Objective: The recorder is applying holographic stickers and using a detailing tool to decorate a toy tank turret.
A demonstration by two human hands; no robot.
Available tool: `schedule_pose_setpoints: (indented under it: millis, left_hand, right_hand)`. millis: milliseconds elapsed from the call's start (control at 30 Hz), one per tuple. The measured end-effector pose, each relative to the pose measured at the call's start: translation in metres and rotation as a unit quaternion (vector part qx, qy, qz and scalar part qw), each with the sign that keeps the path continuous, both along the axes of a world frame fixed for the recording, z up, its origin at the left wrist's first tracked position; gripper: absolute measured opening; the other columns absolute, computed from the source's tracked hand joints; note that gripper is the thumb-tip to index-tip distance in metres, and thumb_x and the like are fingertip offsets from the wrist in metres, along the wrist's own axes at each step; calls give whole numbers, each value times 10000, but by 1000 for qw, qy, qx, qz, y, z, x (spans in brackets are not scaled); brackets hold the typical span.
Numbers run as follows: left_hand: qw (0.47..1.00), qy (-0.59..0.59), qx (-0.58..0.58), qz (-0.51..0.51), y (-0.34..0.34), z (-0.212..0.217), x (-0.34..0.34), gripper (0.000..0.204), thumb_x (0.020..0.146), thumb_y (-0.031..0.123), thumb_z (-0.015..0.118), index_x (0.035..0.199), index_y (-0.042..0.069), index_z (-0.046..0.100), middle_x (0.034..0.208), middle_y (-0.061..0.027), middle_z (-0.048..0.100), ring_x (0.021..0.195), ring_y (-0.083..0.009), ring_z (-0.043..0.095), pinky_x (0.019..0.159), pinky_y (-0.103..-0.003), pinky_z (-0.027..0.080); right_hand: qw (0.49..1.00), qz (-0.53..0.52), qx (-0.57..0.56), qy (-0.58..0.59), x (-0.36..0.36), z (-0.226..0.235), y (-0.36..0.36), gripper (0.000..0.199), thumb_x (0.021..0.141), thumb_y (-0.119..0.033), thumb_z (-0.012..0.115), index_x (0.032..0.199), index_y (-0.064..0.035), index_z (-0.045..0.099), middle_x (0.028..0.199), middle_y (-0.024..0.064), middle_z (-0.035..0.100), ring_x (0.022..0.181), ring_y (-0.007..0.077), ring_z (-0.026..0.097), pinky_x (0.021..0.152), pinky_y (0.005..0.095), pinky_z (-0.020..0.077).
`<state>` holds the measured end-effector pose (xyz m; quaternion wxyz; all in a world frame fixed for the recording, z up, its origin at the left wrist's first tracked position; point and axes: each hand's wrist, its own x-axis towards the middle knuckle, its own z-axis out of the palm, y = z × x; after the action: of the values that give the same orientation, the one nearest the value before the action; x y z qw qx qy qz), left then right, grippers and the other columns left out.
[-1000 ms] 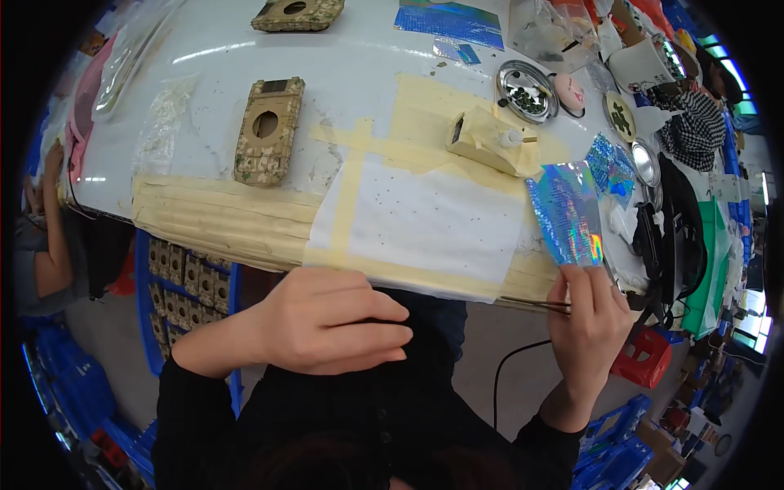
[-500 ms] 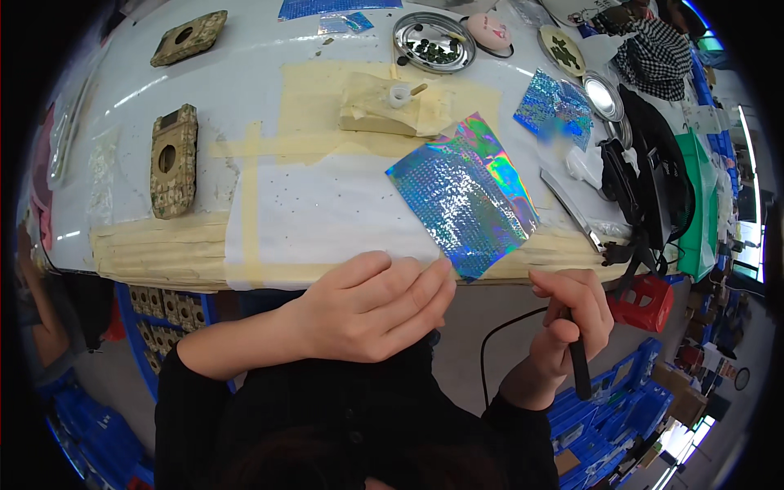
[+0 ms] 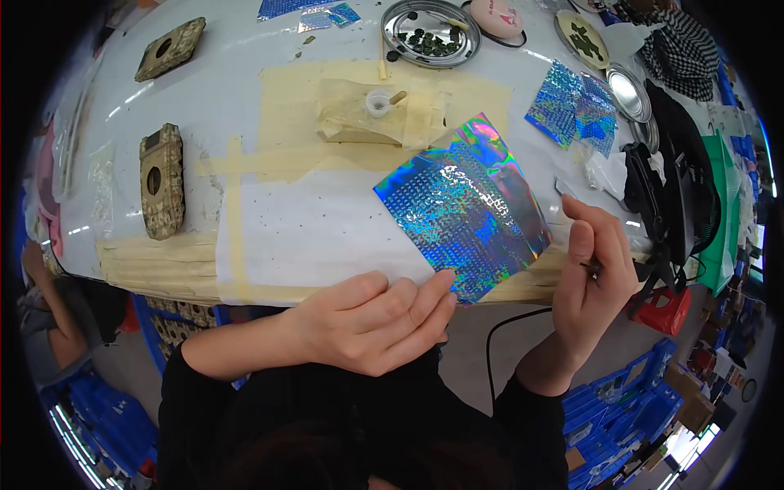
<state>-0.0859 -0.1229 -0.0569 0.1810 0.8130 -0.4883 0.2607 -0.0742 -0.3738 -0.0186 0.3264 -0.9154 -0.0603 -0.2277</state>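
A shiny holographic sheet [image 3: 469, 212] with rows of small printed marks lies tilted at the table's front edge. My left hand [image 3: 371, 322] has its fingers bent together, the tips at the sheet's near corner, seemingly pinching it. Right of the sheet, my right hand [image 3: 594, 273] is raised with curled fingers. A slim black tool [image 3: 593, 269] sits in them, mostly hidden and seen nearly end-on; its kind cannot be made out. Just beyond those fingers shows part of a utility knife [image 3: 560, 188] on the table, the rest hidden by the hand.
Two camouflage model tank hulls [image 3: 162, 181] are at the left. A taped block [image 3: 351, 126] bears a small clear cup [image 3: 378, 103]. Behind are a metal plate [image 3: 392, 41] with dark bits and more holographic sheets [image 3: 559, 102]. A black bag [image 3: 682, 188] lies right. Another person's arm [image 3: 61, 306] shows far left.
My right hand has risen and moved forward over the knife, turning the black tool end-on. My left hand stays at the sheet's corner. The whole view has shifted slightly.
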Motion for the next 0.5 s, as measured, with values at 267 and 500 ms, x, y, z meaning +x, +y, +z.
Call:
schedule_pose_setpoints:
  millis: [267,500]
  left_hand:
    - [1000,-5,3,2,-1,0,0,258,920,346,690,999,103,724,1080,-38,750,790,-128,524,669,-253,374]
    - [1000,-4,3,7,0,-1,-1,259,918,346,692,1006,104,721,1086,-34,751,802,-132,524,672,-252,381]
  right_hand:
    - [999,28,7,28,16,-3,6,252,914,-31,691,1165,-13,689,896,124,697,726,178,664,612,262,487]
    - [994,-2,20,106,18,5,15,281,879,-71,756,1152,-26,705,766,78,654,600,108,575,523,261,439]
